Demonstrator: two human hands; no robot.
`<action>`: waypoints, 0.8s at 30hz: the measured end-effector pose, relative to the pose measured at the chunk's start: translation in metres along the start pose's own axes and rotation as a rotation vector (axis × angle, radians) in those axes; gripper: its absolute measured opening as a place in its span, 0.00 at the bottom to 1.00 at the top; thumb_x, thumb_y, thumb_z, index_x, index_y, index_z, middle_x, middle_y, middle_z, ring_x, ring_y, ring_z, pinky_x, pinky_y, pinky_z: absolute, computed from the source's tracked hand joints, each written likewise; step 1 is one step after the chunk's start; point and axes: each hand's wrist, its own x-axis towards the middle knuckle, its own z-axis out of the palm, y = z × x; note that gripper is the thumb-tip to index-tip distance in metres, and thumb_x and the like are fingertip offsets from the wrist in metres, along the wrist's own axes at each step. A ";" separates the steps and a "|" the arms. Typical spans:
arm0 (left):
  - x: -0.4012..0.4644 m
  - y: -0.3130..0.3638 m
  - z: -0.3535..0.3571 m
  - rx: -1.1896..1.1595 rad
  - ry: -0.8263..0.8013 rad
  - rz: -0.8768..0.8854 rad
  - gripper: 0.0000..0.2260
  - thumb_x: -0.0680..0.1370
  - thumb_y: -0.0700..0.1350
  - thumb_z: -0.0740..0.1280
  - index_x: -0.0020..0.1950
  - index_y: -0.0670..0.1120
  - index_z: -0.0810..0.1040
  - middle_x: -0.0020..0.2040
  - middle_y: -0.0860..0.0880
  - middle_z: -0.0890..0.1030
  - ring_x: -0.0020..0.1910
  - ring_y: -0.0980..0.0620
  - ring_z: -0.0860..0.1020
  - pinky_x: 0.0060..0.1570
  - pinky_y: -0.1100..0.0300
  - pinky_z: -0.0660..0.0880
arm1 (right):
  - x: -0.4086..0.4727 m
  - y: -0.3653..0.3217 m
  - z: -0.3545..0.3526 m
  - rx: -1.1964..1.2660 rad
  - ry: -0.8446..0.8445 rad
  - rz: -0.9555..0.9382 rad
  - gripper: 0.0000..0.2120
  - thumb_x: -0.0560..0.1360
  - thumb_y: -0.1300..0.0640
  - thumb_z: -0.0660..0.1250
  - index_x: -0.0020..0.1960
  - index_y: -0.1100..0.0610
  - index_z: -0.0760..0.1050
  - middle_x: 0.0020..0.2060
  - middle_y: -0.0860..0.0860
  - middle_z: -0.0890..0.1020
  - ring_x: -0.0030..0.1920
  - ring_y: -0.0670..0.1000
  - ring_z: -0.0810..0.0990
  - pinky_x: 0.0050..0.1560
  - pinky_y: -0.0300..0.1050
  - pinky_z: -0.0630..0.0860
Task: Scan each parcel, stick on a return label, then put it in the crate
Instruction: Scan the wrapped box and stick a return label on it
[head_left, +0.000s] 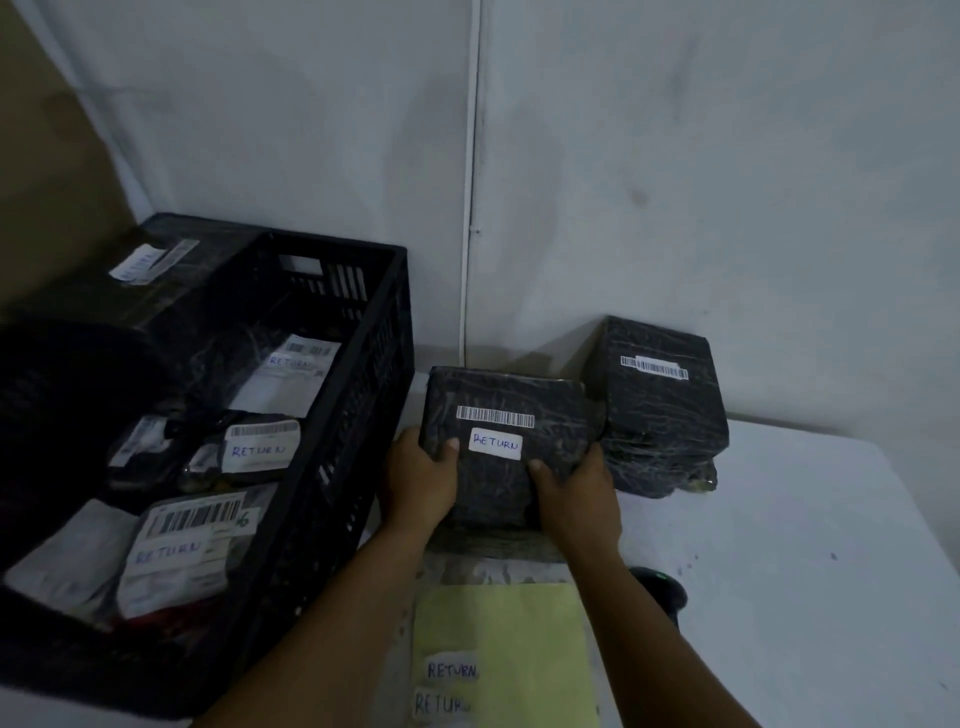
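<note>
A pale grey wall (727, 156) rises behind a white counter (831, 545), with a thin white pipe (471, 182) running straight down it to the counter's back edge. The light is dim. A brown surface (47, 156) fills the upper left corner.

Two bare forearms rose from the lower edge of the frame towards its middle, with no sleeve, watch, band or glove on either as far as the picture reached. The left hand (420, 486) and the right hand (577, 501) wore no rings that could be made out. A short, plain thumbnail showed on each thumb. The dim light hid finer detail, and nothing of the person's clothing appeared.
</note>
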 end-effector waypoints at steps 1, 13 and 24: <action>-0.004 0.009 -0.005 -0.016 0.010 0.035 0.12 0.79 0.50 0.68 0.58 0.46 0.78 0.53 0.47 0.80 0.53 0.44 0.79 0.48 0.56 0.74 | -0.002 -0.004 -0.007 0.026 0.015 -0.022 0.38 0.75 0.42 0.70 0.77 0.55 0.57 0.68 0.58 0.74 0.66 0.61 0.75 0.65 0.59 0.74; -0.034 0.126 -0.107 -0.204 0.235 0.428 0.12 0.78 0.51 0.68 0.61 0.55 0.77 0.56 0.52 0.80 0.54 0.52 0.78 0.53 0.54 0.76 | -0.013 -0.116 -0.086 0.272 0.191 -0.389 0.34 0.74 0.43 0.72 0.74 0.54 0.65 0.65 0.55 0.73 0.63 0.54 0.74 0.65 0.52 0.73; -0.028 0.132 -0.192 -0.400 0.439 0.485 0.07 0.79 0.48 0.70 0.56 0.54 0.79 0.48 0.62 0.81 0.46 0.67 0.79 0.46 0.68 0.77 | -0.015 -0.245 -0.089 0.309 0.166 -0.646 0.32 0.74 0.47 0.72 0.74 0.51 0.66 0.59 0.49 0.72 0.54 0.44 0.70 0.57 0.39 0.67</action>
